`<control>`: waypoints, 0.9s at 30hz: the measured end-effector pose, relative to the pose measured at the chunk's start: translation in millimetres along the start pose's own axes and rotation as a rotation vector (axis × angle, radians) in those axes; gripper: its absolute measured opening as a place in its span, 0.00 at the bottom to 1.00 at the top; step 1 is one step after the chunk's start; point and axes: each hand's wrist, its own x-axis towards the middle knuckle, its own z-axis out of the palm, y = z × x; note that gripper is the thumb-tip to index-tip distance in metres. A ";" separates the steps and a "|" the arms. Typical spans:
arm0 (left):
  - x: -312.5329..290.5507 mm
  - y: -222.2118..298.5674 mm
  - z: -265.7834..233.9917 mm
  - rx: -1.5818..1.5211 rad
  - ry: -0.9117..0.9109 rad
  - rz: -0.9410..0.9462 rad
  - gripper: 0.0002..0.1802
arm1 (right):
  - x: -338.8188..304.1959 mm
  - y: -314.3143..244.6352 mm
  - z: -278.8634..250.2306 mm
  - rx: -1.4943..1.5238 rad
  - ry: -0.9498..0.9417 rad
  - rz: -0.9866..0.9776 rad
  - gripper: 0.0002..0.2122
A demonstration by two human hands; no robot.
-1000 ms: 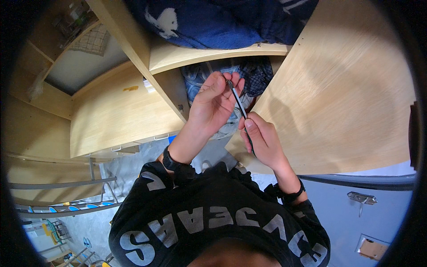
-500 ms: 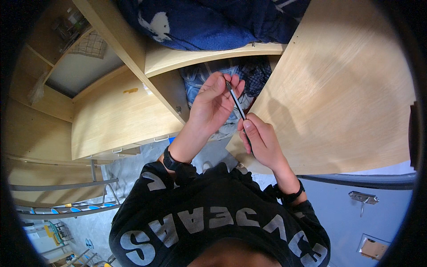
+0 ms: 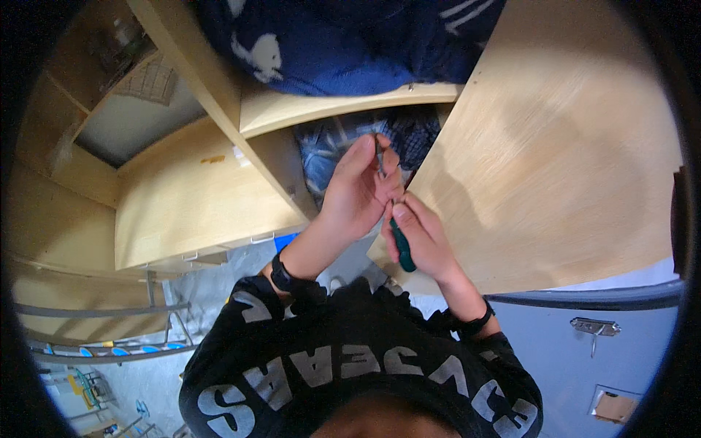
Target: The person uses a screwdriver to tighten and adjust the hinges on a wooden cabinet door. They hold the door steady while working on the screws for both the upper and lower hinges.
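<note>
The tip of the tool [image 3: 402, 247] is hidden among the fingers of the left hand [image 3: 359, 188], and part of its thin shaft is blurred, so its kind is hard to make out; its green handle shows best. The tool is held in the air, below the front edge of the shelf [image 3: 350, 109] in the head view. The left hand, palm turned up, pinches the shaft near its far end between thumb and fingers. The right hand [image 3: 420, 233] is wrapped round the handle, thumb along it.

There are two hands, one tool and two wristbands [image 3: 280, 273], one on each wrist. One blue blanket [image 3: 358, 55] lies on the shelf, cut off by the top of the view. The clothes [image 3: 320, 164] under the shelf are partly covered by the left hand, and cannot be counted.

The near left edge of the wooden panel [image 3: 562, 168] slants down just beside the right hand. To the left, the desk [image 3: 197, 204] ends at a front corner near the left forearm; below its front edge, floor [image 3: 244, 269] shows, giving open room beside that arm.
</note>
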 end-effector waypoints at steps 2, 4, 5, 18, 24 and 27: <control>2.7 -1.5 12.1 0.078 0.002 0.044 0.10 | 0.7 -0.5 5.8 0.051 0.013 -0.041 0.10; 4.7 -5.5 23.6 0.143 0.006 0.068 0.10 | 0.2 -0.4 6.3 0.163 0.000 -0.065 0.11; 5.5 -6.6 29.4 0.204 0.042 0.102 0.10 | -1.3 -6.7 3.3 0.210 -0.033 -0.022 0.06; -16.8 -34.1 11.9 0.264 0.305 -0.330 0.11 | -6.6 -27.2 -36.2 -0.061 0.188 -0.397 0.23; -34.4 -44.1 -26.0 0.006 0.283 -0.484 0.08 | 3.1 -14.9 -35.6 -0.291 0.138 -0.128 0.09; -40.9 -36.4 -43.6 -0.080 0.270 -0.499 0.09 | 17.7 -12.9 -35.1 -0.090 0.040 0.067 0.08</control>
